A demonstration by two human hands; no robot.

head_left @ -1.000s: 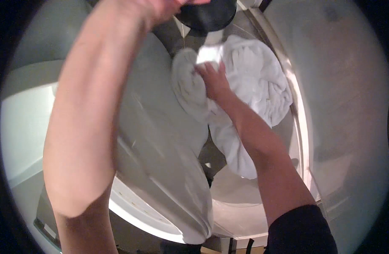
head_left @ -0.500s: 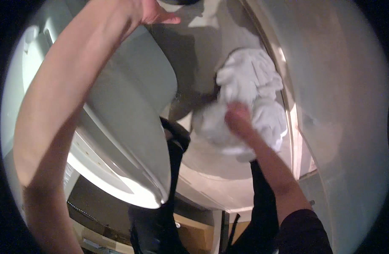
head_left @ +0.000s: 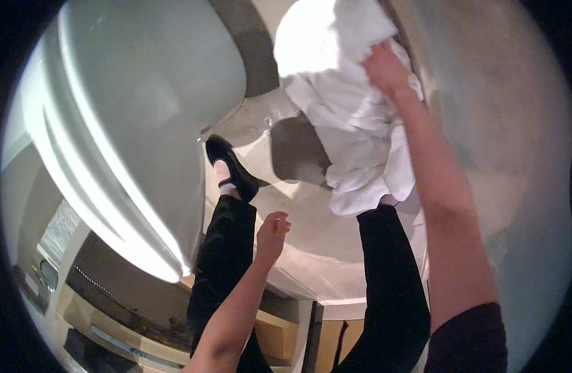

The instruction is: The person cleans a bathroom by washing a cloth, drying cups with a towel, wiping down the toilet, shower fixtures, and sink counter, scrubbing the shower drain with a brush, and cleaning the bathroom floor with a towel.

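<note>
My right hand point(head_left: 385, 67) is closed on a white towel point(head_left: 342, 99) at the upper right, its fingers gripping a fold. The towel hangs or lies in a long bundle; its upper part is brightly lit and its lower end reaches down over my right foot. My left hand point(head_left: 274, 235) is empty, its fingers loosely curled and apart, above the floor between my legs. It touches nothing that I can see. Whether the white bundle is one towel or more, I cannot tell.
A white bathtub point(head_left: 155, 81) with a curved rim stands at the left. A pale wall point(head_left: 503, 124) runs along the right side. My black shoe point(head_left: 233, 168) is on the beige floor point(head_left: 311, 239) near the tub. Wooden cabinetry point(head_left: 340, 339) shows at the bottom.
My left arm has come down from over the tub to between my legs. My right hand has moved up and away, and the towel is drawn out into a longer, brighter bundle.
</note>
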